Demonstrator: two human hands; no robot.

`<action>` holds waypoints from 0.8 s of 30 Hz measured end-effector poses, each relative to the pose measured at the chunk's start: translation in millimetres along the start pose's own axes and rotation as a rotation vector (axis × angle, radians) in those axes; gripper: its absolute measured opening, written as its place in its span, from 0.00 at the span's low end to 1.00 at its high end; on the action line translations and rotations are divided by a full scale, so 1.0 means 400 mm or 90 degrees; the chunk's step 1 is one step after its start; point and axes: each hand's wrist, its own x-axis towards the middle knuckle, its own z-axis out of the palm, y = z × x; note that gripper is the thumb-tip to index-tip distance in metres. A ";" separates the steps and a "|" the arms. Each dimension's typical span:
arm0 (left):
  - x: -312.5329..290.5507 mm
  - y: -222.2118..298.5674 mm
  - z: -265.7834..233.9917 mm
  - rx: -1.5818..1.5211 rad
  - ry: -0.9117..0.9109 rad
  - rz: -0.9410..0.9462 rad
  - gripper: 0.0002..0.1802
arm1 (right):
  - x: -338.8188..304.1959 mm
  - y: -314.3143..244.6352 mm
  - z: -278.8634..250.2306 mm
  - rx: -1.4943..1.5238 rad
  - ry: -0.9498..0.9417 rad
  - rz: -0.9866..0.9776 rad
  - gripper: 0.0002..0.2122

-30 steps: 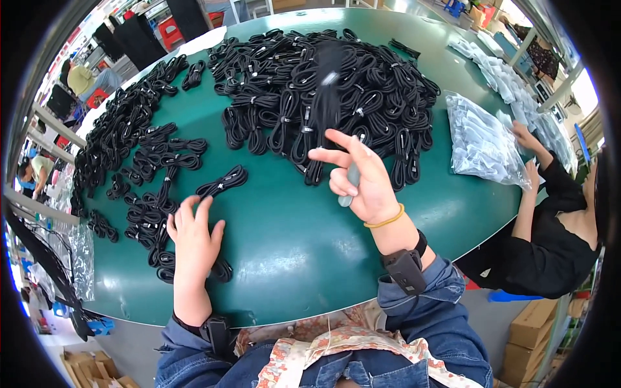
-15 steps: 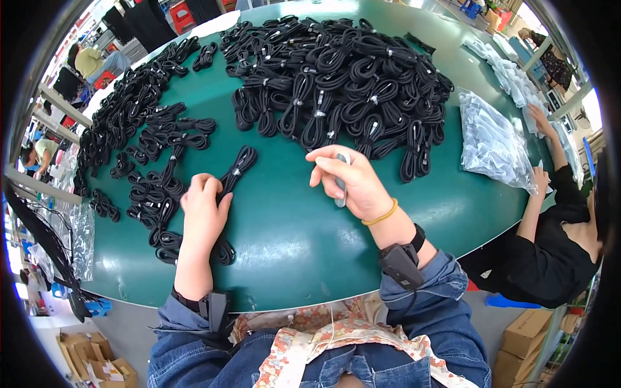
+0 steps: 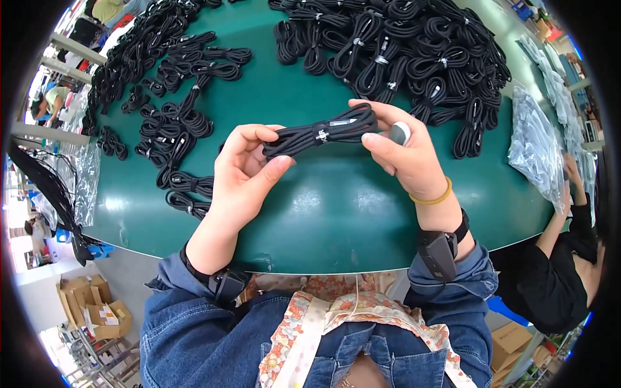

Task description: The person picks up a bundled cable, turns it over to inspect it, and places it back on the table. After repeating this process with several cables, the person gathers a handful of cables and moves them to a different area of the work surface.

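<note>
Held thing: coiled black braided-look cable bundle (image 3: pixel 320 134), strapped at mid-length, lying crosswise between the two hands, above the green tabletop (image 3: pixel 310 242)
Left hand (image 3: pixel 239 178): thumb and fingers grasping the bundle's left loop end
Right hand (image 3: pixel 414 155): thumb and forefinger pinching the right loop end; also keeps a small greyish rounded object (image 3: pixel 400 134) in its grip, kind unclear
Strap: dark band (image 3: pixel 317 131) with pale print, around the waist of the coil
Silvery piece: likely a connector (image 3: pixel 343 121), on top, right of the strap
Weight: probably light, fingertips enough
Stiffness: likely springy and bendy; loops should give, strapped waist firmer
Surface: woven texture, probably not slippery
Fragile: cord likely tough; connector the part to spare
Best hold: strapped waist for one hand, or both loop ends for two; avoid hooking a single strand, which could pull the coil loose
Big pile: similar black bundles (image 3: pixel 394 55), beyond the right hand
Left-side group: more bundles (image 3: pixel 171 129), left of and beyond the left hand
Far right: clear plastic bag (image 3: pixel 535 149), near a co-worker's arm (image 3: pixel 553 229)
</note>
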 end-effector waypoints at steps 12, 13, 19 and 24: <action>-0.006 0.009 -0.014 -0.115 0.021 -0.052 0.10 | -0.011 0.010 0.009 -0.018 -0.047 -0.021 0.14; -0.005 0.008 -0.013 -0.141 0.020 -0.065 0.10 | -0.012 0.008 0.007 -0.018 -0.048 -0.021 0.14; 0.000 0.000 -0.008 -0.162 0.000 -0.086 0.14 | -0.010 -0.004 0.003 -0.057 -0.039 0.016 0.14; 0.002 -0.002 -0.009 -0.201 -0.003 -0.094 0.14 | -0.002 0.001 0.013 -0.026 -0.017 0.028 0.12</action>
